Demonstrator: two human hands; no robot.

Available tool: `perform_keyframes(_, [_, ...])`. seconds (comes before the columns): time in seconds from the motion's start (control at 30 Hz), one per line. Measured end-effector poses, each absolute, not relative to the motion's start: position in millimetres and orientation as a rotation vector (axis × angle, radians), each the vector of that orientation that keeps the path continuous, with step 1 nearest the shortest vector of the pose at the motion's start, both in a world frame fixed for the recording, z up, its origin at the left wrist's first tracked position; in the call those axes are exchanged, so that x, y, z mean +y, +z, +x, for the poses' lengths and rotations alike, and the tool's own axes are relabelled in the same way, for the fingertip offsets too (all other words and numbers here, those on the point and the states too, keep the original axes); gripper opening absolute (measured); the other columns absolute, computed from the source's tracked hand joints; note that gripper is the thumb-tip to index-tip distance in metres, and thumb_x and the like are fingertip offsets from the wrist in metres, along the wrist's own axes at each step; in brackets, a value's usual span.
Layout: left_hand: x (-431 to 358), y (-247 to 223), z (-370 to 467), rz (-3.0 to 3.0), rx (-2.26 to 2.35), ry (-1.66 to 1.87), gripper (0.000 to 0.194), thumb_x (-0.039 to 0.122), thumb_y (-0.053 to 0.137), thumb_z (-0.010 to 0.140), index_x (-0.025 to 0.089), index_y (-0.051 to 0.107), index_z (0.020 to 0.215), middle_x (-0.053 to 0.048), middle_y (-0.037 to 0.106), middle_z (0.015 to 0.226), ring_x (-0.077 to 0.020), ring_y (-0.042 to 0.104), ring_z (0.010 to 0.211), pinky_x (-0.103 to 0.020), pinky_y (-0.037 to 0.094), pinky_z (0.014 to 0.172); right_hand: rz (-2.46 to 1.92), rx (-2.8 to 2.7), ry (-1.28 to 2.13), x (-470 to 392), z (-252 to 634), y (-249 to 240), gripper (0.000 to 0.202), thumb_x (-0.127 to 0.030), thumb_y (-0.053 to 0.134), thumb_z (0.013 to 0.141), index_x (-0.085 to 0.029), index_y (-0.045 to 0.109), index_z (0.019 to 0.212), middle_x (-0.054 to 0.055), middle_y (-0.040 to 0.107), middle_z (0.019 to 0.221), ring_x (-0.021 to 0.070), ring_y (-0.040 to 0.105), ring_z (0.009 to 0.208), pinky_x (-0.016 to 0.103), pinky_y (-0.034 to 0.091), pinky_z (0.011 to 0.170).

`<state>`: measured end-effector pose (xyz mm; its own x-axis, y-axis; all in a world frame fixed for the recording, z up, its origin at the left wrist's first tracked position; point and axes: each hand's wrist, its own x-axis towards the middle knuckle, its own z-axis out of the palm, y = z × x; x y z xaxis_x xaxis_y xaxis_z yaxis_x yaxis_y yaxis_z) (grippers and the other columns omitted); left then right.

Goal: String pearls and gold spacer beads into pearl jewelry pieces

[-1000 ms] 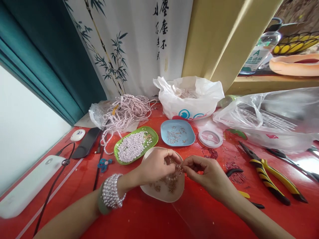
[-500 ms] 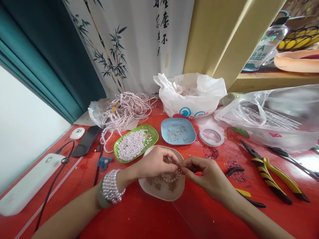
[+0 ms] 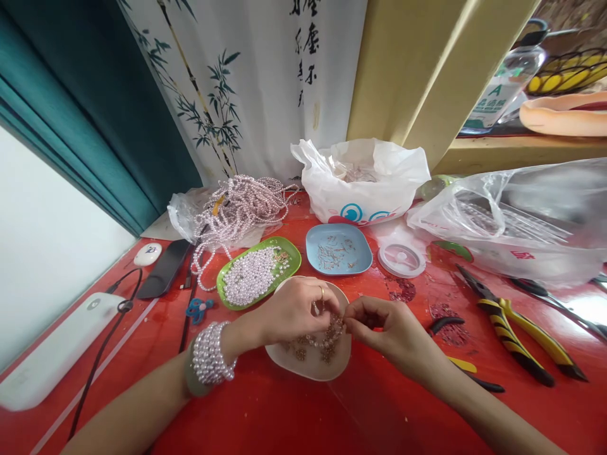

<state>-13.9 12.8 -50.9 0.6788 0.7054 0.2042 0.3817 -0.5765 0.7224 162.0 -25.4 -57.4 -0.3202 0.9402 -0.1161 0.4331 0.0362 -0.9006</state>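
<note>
A whitish dish [image 3: 313,373] holds small gold-coloured pieces [image 3: 300,354] and part of a beaded strand [image 3: 327,341]. Over its far side my left hand [image 3: 303,308] is bent down with the fingers curled together; whatever lies at its fingertips is too small or hidden to name. At the dish's right edge my right hand [image 3: 384,322] pinches the end of the beaded strand between thumb and forefinger. Several rows of pearly beads [image 3: 213,354] circle my left wrist. Just beyond sit a green tray [image 3: 294,258] of loose pearl beads and a blue tray [image 3: 339,268] with small metal pieces.
Yellow-and-black pliers [image 3: 502,316] lie at right, with another dark-handled tool [image 3: 446,323] partly behind my right forearm. Bead strings [image 3: 246,202] are heaped at the back left. Plastic bags [image 3: 365,196] stand behind. A phone [image 3: 165,268] and white power bank [image 3: 57,351] lie left.
My left fingertips have drawn back leftward from the right ones, and its fingers now bend down over the dish. My right hand stays almost still, still pinching.
</note>
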Motion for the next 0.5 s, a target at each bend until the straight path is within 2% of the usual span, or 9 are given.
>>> perform_keyframes(0.27, [10.8, -46.1, -13.1, 2.166, 0.893, 0.559, 0.016, 0.012, 0.054, 0.068, 0.017, 0.064, 0.079, -0.002, 0.066, 0.085, -0.0145, 0.057, 0.078, -0.026, 0.045, 0.071, -1.378, -1.795, 1.222, -25.9, 161.1, -57.2, 0.012, -0.019, 0.049, 0.073, -0.017, 0.056, 0.064, -0.002, 0.056, 0.057, 0.0099, 0.049, 0.053, 0.021, 0.040, 0.051])
perform_keyframes(0.5, [16.0, -44.8, -16.2, 1.994, 0.800, 0.471, 0.006, 0.012, 0.059, 0.067, 0.016, 0.062, 0.071, -0.001, 0.065, 0.080, -0.0137, 0.058, 0.076, -0.024, 0.045, 0.070, -1.364, -1.835, 1.225, -27.1, 161.0, -56.3, 0.013, -0.019, 0.049, 0.074, -0.017, 0.058, 0.065, -0.001, 0.059, 0.059, 0.0104, 0.050, 0.053, 0.021, 0.041, 0.051])
